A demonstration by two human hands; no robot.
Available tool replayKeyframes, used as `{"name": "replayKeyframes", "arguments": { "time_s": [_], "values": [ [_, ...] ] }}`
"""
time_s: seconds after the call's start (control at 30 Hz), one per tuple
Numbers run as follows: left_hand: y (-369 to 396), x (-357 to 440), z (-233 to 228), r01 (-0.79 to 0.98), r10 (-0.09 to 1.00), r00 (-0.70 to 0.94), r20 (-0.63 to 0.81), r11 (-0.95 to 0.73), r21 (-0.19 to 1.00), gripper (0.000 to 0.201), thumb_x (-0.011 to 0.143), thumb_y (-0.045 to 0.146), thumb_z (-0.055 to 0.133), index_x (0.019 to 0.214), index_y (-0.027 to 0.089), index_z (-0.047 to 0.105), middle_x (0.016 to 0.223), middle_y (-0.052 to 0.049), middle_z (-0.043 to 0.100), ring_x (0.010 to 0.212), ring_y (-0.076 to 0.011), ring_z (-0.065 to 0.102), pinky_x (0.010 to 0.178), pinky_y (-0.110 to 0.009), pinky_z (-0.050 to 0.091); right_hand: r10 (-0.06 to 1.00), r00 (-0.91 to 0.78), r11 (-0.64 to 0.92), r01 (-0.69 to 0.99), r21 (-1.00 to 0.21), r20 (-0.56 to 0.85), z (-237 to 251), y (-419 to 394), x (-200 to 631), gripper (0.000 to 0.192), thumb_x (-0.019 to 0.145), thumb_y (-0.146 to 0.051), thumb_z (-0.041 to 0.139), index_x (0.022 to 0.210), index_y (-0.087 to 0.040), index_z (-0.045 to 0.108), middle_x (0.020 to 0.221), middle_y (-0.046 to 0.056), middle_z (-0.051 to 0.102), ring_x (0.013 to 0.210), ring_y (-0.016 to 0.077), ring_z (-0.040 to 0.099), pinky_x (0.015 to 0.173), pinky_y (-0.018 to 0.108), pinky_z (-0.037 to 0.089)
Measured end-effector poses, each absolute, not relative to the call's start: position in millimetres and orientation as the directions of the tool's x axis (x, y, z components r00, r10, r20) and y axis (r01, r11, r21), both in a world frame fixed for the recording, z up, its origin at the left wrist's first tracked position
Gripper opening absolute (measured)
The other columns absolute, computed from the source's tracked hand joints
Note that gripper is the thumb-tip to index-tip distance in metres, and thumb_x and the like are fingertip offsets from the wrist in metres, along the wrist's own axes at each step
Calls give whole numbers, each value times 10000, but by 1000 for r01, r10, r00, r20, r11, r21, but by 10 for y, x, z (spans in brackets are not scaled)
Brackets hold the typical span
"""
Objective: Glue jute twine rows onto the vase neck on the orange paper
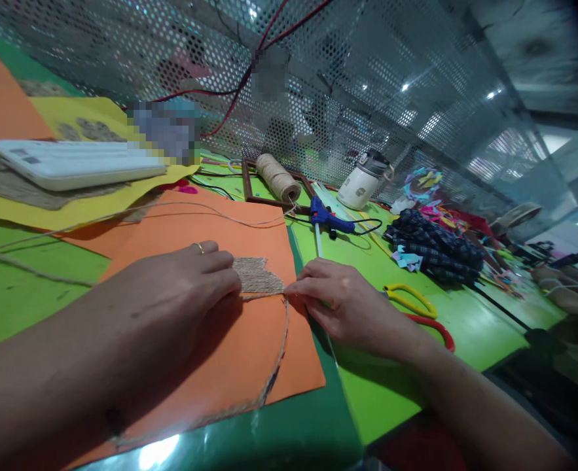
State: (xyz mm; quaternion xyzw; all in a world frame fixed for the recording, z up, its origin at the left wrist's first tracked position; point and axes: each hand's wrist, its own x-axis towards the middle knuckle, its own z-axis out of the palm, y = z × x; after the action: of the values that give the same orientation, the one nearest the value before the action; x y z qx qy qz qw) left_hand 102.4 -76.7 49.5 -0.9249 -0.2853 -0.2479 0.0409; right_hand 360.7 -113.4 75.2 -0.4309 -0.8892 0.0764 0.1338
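Head view: on the orange sheet (210,235), left hand (180,288) presses flat on the jute patch (256,276); right hand (340,304), grip pinched on twine (281,340) at the patch's edge, should keep it taut.

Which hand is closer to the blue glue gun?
Right. The right hand lies just below the blue glue gun, pinching the twine. The left hand is farther away, pressing the jute patch on the orange paper.

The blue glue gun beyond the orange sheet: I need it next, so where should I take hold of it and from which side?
Grip the glue gun by its blue handle body, probably from above and the right: it lies flat on the green table, its nozzle pointing down-left toward the orange sheet.
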Motion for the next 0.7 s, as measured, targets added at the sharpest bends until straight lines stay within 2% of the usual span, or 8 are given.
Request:
{"name": "replayKeyframes", "arguments": {
  "time_s": [0.17,0.27,0.47,0.7],
  "values": [
    [-744,1015,486,535,482,718,501,-844,45,341,907,139,426,644,250,613,663,-25,596,617,-221,504,543,-356,368,779,-571,626,724,-288,259,734,-1134,3629,248,1037,-134,533,1001,-128,778,889,85,686,814,183,610,718,304,432],
    [-729,1013,488,508,461,747,480,-861,36,310,883,129,466,657,253,638,679,-22,600,636,-222,493,557,-350,366,768,-582,639,724,-261,265,732,-1141,3624,250,1035,-137,532,1027,-130,781,887,86,686,803,184,607,700,303,416],
    [-749,1019,482,585,568,729,381,-807,84,317,923,143,425,679,235,605,736,-42,598,697,-233,498,610,-368,388,772,-608,634,758,-157,183,764,-1157,3588,250,1036,-143,550,1052,-148,800,893,91,688,830,197,591,703,312,398],
    [-767,1060,519,643,646,687,334,-754,135,341,941,197,360,694,232,592,756,-59,596,720,-241,512,628,-387,424,770,-598,635,749,-187,220,733,-1144,3617,236,1029,-139,559,1024,-151,795,889,84,698,817,187,601,709,305,419]
  ]
}}
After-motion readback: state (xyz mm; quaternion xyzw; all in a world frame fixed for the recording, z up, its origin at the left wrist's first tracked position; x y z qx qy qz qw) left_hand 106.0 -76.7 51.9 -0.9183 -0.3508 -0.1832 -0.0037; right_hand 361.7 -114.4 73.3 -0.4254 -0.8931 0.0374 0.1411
